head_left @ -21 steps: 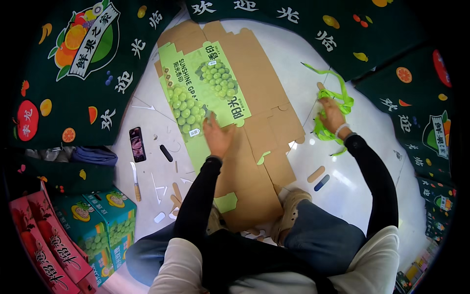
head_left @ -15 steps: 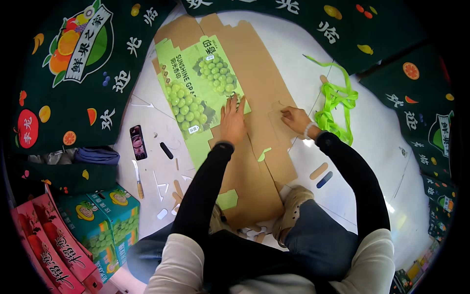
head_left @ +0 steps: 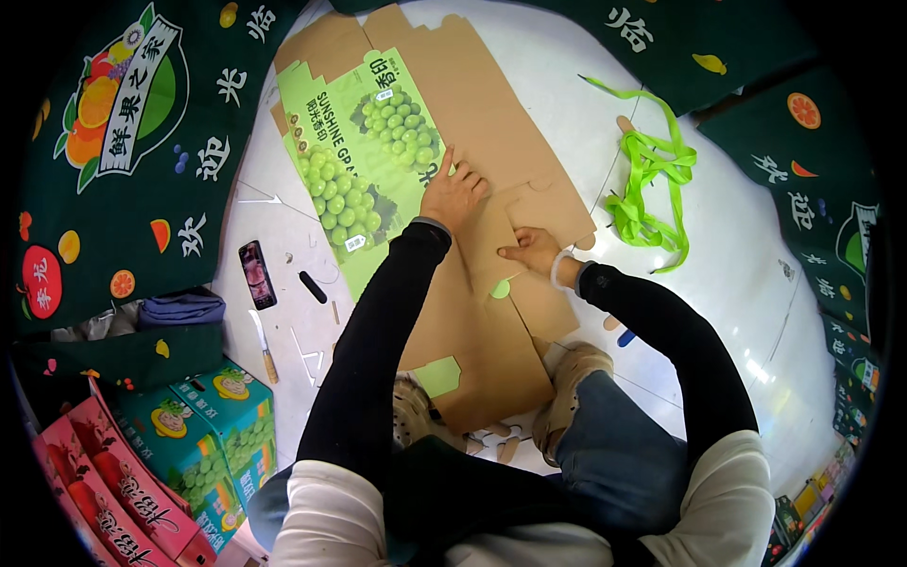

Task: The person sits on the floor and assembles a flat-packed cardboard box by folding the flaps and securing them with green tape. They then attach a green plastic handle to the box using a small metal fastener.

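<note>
A large flattened cardboard box (head_left: 510,104) lies on the floor in front of me, brown inside, with a light green panel (head_left: 383,66) printed with grapes on its left part. My left hand (head_left: 455,196) rests on the boundary between the green panel and the brown board, index finger stretched out and the others bent. To its lower right, my right hand (head_left: 536,251) has thumb and fingers closed at the edge of a brown cardboard flap (head_left: 487,248). Part of that edge is hidden by the fingers. A small green tab (head_left: 501,289) shows just below the right hand.
Bright green ribbon (head_left: 652,180) lies tangled at the right. On the left floor are a phone (head_left: 255,274), a black strip (head_left: 312,286), a wooden-handled knife (head_left: 265,348) and scraps. Fruit boxes (head_left: 198,444) stand lower left. Dark green printed cloths (head_left: 189,57) hang around.
My right hand has moved left and nearer to me, and the flap has shifted with it. My left hand's fingers have gone from lying flat to partly bent. The view has shifted slightly.
</note>
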Tool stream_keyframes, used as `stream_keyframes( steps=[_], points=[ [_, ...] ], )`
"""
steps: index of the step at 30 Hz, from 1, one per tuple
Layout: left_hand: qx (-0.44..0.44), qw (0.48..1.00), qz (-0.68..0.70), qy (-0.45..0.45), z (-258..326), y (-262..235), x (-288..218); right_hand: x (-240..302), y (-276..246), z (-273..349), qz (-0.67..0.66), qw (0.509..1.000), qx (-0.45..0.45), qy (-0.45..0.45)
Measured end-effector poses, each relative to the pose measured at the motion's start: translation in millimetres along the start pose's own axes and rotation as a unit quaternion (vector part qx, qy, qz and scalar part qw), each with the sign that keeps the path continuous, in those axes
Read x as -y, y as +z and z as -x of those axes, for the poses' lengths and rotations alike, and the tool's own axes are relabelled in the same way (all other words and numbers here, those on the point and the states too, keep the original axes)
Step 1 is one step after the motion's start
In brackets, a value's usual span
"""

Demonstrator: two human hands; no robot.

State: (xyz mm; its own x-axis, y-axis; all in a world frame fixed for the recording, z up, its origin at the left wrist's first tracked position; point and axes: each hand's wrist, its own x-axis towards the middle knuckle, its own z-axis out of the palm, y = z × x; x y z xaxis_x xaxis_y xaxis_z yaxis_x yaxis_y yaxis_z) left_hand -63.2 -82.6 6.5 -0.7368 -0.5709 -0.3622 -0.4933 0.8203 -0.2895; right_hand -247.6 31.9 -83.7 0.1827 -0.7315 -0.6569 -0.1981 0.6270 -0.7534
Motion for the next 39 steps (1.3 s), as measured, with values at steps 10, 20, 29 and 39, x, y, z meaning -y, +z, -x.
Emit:
stream_keyframes(
  steps=[10,20,29,39],
  points=[
    [-0.041,0.995,0.064,0.063,42.7,-52.9,42.7,61.7,15.4,37.6,0.134,0.990,-0.045,-0.002],
    [-0.204,0.963,0.149,-0.094,236.8,-112.2,88.7,90.3,-40.4,60.8,0.025,0.993,-0.108,-0.030],
    [0.119,0.982,0.073,-0.130,336.2,21.9,20.5,63.0,-43.9,67.4,0.362,0.919,-0.120,-0.098],
    [0.038,0.998,0.009,0.046,268.6,49.8,-55.9,45.8,-31.2,66.3,0.680,0.567,0.006,-0.464]
  ],
)
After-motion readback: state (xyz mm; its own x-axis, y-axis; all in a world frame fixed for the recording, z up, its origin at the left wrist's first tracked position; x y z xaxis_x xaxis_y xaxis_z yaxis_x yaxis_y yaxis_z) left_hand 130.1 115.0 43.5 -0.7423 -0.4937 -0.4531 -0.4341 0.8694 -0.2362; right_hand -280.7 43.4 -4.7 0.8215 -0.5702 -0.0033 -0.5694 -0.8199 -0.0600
